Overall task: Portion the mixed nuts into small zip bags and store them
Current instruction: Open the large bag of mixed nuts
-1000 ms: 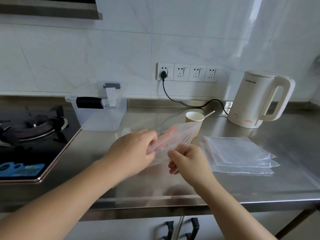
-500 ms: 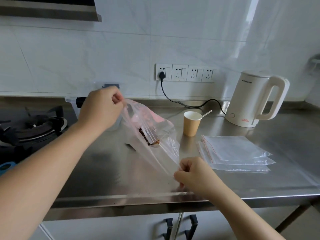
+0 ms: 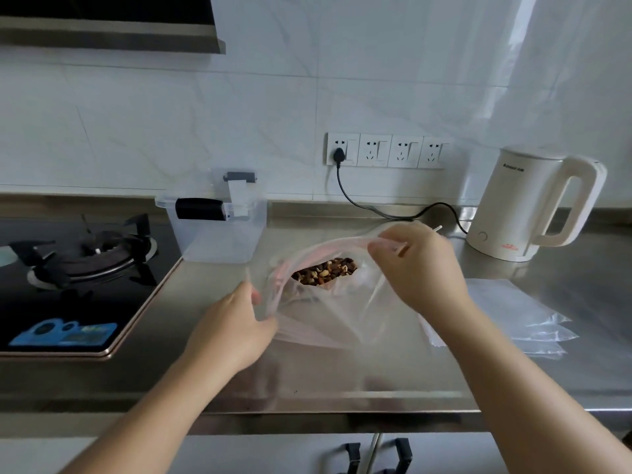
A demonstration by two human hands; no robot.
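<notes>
Both hands pinch the rim of the large clear plastic zip bag with a pink seal strip (image 3: 342, 313): the left hand (image 3: 236, 331) has its fingers curled round the near-left edge of the mouth, and the right hand (image 3: 419, 268) pinches the far-right edge, so the mouth is pulled into a wide oval. The bag rests on the brushed steel countertop (image 3: 239, 378), between the clear lidded plastic storage box with a black handle (image 3: 219, 222) to the left and the flat stack of small clear zip bags (image 3: 519, 316) to the right.

To do this opening well, I would judge that the two pinches should draw apart evenly along the seal line, with the bag's base kept down on the counter so the contents do not tip toward the mouth. Thin film like this is likely to slide between fingertips and collapse once released, so the rim may want folding outward before any scooping. A small bag should be brought close first, to keep the transfer short.

Inside the big bag, the brown and tan mixed nuts (image 3: 323, 270) lie in a low heap at the far side, seen through the open mouth. They look loose and dry, a mix of dark and pale pieces; single kinds are too small to tell. The small bags appear flat and unfilled.
</notes>
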